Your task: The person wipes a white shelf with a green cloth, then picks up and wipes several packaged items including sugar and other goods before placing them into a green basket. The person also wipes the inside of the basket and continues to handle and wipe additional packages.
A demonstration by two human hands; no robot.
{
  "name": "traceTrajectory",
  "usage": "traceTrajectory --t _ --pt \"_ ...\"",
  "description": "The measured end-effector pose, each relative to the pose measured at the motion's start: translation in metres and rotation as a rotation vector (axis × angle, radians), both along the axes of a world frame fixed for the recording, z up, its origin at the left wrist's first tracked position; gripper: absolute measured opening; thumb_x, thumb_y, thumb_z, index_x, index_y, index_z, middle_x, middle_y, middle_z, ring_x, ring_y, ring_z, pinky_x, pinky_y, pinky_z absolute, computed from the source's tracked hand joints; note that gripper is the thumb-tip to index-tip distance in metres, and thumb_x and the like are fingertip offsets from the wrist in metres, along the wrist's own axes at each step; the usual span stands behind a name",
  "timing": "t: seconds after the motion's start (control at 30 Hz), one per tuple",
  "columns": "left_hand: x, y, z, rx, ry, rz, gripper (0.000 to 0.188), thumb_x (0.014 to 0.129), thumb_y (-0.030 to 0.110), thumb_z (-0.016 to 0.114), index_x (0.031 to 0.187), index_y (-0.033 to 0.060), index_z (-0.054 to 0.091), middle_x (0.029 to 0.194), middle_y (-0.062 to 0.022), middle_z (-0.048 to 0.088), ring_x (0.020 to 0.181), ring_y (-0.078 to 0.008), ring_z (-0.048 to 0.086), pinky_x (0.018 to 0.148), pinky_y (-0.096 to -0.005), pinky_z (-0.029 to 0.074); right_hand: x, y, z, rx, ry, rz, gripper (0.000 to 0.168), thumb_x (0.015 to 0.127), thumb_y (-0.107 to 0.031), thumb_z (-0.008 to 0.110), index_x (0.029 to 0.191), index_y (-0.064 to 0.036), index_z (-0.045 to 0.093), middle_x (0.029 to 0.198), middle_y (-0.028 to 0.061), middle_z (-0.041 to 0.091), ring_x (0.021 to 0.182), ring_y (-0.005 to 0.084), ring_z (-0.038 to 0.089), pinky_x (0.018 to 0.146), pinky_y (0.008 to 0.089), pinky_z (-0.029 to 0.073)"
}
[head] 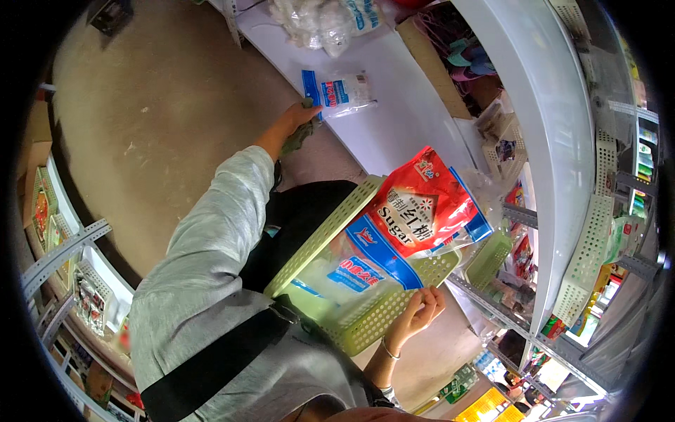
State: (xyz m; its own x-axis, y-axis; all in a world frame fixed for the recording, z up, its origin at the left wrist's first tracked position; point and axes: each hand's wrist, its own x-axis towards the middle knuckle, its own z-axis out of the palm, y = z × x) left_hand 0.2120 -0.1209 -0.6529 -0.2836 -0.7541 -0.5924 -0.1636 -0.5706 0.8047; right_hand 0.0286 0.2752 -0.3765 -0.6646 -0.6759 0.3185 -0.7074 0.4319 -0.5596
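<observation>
My left hand (303, 116) reaches out over the edge of a white shelf and grips the blue end of a clear plastic packet (348, 95) lying there. A grey-green cloth or glove hangs beside that hand. A pale green perforated plastic basket (353, 332) is tilted against my front. In it lie a clear bag with a blue band (364, 264) and, above that, a red printed pouch (422, 205). My right hand (419, 311), with a bracelet on its wrist, is at the basket's near right rim, fingers curled; whether they grip the rim is unclear.
Clear plastic bags (316, 24) are heaped farther up the white shelf (411, 111). A cardboard box (437, 68) of footwear-like items stands behind. Metal racks with perforated baskets (585, 258) rise at right; more shelving (105, 269) stands at left beside the bare floor.
</observation>
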Motion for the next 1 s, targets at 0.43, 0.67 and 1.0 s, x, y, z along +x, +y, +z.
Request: traceTrajectory --t 0.43,0.67,1.0 --pt "0.053 0.018 0.174 -0.448 -0.008 0.068 0.030 0.075 0.027 0.069 0.096 0.0051 0.064 0.079 -0.0030 0.062 0.071 -0.0126 0.058 0.063 -0.0281 0.047 0.006 -0.006 0.009 -0.186 -0.236 -0.020 0.010 0.086 -0.004 0.051 0.089 0.001 0.059 0.103 0.0111 0.053 0.097 0.0196 0.049 0.084 0.0294 0.040" --pt "0.179 0.114 0.349 -0.324 0.340 -0.026 0.027 0.076 0.017 0.063 0.099 0.0050 0.057 0.094 -0.0101 0.063 0.078 -0.0171 0.062 0.065 -0.0317 0.052 0.024 0.011 0.047 -0.421 -0.502 0.245 0.013 0.085 -0.007 0.051 0.094 0.002 0.055 0.094 0.0145 0.057 0.086 0.0209 0.053 0.079 0.0319 0.043" --pt "0.062 0.193 0.368 -0.845 0.718 -1.046 0.016 0.073 0.012 0.067 0.079 -0.0001 0.059 0.082 -0.0152 0.064 0.067 -0.0230 0.062 0.059 -0.0310 0.048 0.053 0.003 0.027 0.092 -1.512 1.297 0.099 0.067 -0.044 0.076 0.139 0.000 0.024 0.140 0.0137 0.032 0.129 0.0261 0.029 0.108 0.0388 0.020"
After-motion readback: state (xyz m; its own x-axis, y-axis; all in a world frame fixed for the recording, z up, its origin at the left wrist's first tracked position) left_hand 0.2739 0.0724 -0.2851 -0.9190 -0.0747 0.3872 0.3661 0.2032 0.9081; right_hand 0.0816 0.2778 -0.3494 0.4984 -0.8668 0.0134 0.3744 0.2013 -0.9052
